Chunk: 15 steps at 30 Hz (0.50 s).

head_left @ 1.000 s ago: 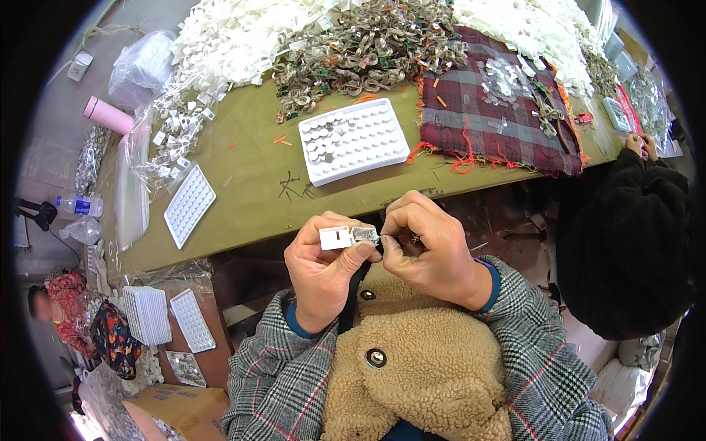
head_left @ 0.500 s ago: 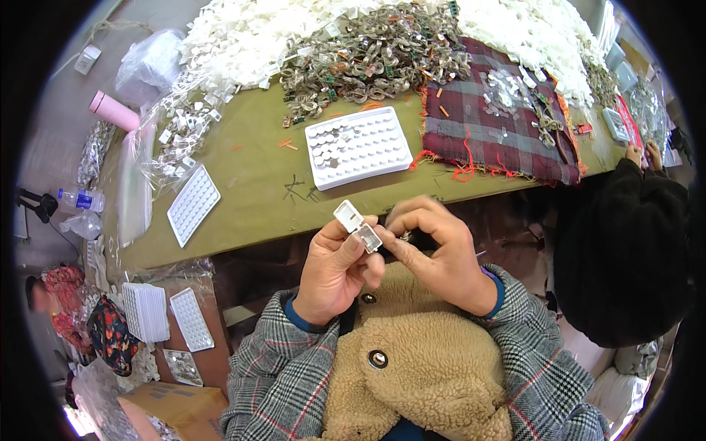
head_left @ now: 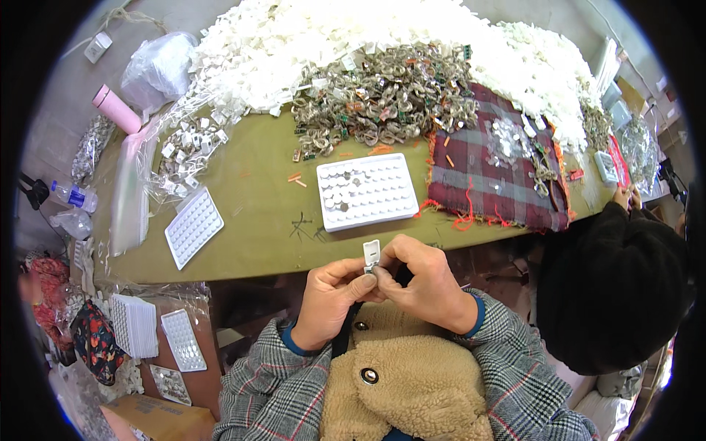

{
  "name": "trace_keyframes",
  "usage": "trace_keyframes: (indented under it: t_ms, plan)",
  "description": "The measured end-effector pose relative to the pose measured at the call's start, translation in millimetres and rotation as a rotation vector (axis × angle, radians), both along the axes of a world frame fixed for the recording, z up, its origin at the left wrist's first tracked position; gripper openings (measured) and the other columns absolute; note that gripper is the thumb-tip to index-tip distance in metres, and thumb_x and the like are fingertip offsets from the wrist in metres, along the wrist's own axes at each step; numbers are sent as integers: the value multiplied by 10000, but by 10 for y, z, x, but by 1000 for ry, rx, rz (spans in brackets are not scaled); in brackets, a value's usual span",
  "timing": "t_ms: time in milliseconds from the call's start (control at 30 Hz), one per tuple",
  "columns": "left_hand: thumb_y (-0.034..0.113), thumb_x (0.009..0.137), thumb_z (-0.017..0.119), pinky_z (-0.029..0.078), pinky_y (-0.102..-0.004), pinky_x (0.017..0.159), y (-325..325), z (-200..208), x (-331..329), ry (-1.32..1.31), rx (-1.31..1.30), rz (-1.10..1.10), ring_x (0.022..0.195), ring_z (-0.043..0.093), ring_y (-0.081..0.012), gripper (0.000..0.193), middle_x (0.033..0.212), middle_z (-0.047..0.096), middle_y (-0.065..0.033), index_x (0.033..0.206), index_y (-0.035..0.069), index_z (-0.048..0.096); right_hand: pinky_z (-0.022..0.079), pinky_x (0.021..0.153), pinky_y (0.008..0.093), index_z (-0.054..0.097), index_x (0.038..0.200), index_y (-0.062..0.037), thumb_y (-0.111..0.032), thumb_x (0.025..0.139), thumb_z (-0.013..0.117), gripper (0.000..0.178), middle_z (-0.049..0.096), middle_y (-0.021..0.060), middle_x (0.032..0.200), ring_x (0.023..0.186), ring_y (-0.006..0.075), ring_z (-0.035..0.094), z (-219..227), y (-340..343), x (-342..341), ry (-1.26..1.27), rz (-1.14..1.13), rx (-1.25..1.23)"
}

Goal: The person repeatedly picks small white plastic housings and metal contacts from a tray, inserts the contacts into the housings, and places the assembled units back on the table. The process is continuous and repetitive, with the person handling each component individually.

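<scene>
Between my hands, just off the table's near edge, is a small white plastic case (head_left: 372, 254) with its lid flipped up. My left hand (head_left: 331, 300) is closed on it, thumb and fingers gripping the lower part. My right hand (head_left: 430, 285) has its fingertips pinched together against the case's near side. Whatever they pinch is hidden behind them. Beyond my hands a white tray (head_left: 371, 214) rests on the table; small round silvery discs (head_left: 342, 192) sit in some wells on its left side.
Looped grey wires with little circuit boards (head_left: 382, 95) are heaped behind the tray, backed by white plastic parts (head_left: 257, 44). A plaid cloth (head_left: 489, 176) lies right, another wellled tray (head_left: 193, 229) left. Stacked trays (head_left: 134, 325) stand lower left. A person in black (head_left: 614, 287) works at right.
My right hand has come in against the case, its fingers now on it. The case is turned more upright, and its lower half is now mostly covered by my fingers. The view has shifted slightly.
</scene>
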<state>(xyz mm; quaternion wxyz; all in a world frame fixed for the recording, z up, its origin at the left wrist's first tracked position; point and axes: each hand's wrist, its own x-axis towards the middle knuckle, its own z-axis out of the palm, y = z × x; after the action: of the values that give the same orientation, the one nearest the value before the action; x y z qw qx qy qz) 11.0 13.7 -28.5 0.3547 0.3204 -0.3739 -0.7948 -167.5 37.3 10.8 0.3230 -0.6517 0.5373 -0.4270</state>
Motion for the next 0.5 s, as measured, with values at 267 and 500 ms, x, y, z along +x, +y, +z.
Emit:
trace_keyframes:
  t_ms: [267, 500]
  plan:
    - [60, 971, 574, 614, -321, 713, -346, 0, 198, 326, 165, -12, 811, 707, -227, 295, 1001, 685, -213, 1240, -63, 562, 506, 649, 335, 678, 1011, 26, 55, 827, 655, 187, 619, 133, 869, 731, 272, 638, -55, -778, -214, 267, -151, -298]
    - [101, 944, 627, 604, -322, 650, -434, -68, 274, 358, 156, -94, 720, 679, -213, 345, 999, 679, -232, 1231, -79, 560, 505, 653, 365, 661, 994, 27, 34, 821, 665, 173, 596, 148, 879, 742, 307, 625, -190, -1030, -104, 526, -182, -273]
